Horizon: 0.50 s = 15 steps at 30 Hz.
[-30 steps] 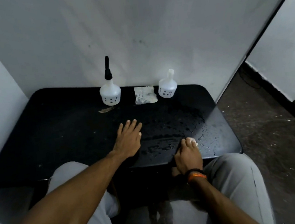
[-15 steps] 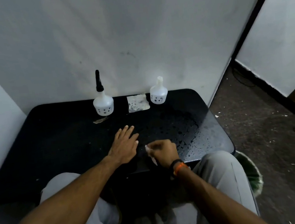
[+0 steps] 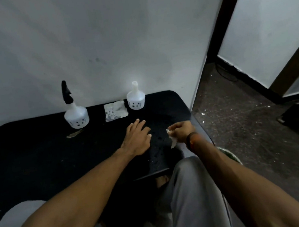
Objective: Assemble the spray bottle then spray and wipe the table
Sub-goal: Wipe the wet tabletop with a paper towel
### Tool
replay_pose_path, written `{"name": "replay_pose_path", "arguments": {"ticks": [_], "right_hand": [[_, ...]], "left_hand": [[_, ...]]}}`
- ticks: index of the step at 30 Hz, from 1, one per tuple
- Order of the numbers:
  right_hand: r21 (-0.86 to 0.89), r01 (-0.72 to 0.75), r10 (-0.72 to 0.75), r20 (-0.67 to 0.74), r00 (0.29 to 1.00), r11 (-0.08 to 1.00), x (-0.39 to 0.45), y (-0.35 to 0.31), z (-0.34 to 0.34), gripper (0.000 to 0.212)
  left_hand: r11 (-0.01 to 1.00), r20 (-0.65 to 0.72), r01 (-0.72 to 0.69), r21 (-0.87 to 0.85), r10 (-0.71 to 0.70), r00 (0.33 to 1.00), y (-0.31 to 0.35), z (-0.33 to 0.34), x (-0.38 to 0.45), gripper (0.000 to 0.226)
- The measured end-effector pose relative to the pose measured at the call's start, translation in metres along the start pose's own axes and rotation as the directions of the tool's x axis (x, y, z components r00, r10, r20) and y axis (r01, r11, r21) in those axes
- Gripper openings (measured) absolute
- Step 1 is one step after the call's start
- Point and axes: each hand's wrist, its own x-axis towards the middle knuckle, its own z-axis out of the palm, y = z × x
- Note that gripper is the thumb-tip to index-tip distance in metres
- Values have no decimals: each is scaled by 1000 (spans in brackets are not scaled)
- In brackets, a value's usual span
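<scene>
Black is the colour of the desk [image 3: 38, 159], and its right part is wet with small drops. The left hand [image 3: 137, 138] lies flat on this surface with the fingers straight and a little spread, palm down, holding nothing. The right hand [image 3: 181, 133] is raised just above the right edge of the desk; its fingers are curled and they pinch a small white tissue [image 3: 172, 140], whose loose end hangs down under the hand. An orange and black band [image 3: 192, 142] is on the right wrist.

At the back of the desk, near the white wall [image 3: 98, 35], stands the spray bottle [image 3: 75, 113], white, upright, with its black spray head on top. To the right of it a folded white cloth [image 3: 115, 110] lies flat, and just beside the cloth stands a second white bottle [image 3: 136, 99] with an open neck and no head. A small brownish scrap [image 3: 74, 134] lies in front of the spray bottle. Both bottles are well apart from the hands.
</scene>
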Motion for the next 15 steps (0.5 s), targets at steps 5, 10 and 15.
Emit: {"name": "replay_pose_path", "arguments": {"ticks": [5, 10, 15], "right_hand": [[-31, -54, 48, -154, 987, 998, 7, 20, -69, 11], [-44, -143, 127, -258, 958, 989, -5, 59, -121, 19], [-40, -222, 195, -349, 917, 974, 6, 118, -148, 17]], "left_hand": [[997, 17, -62, -52, 63, 998, 57, 4, 35, 42], [985, 48, -156, -77, 160, 986, 123, 23, 64, 41], [957, 115, -281, -79, 288, 951, 185, 49, 84, 40]]}}
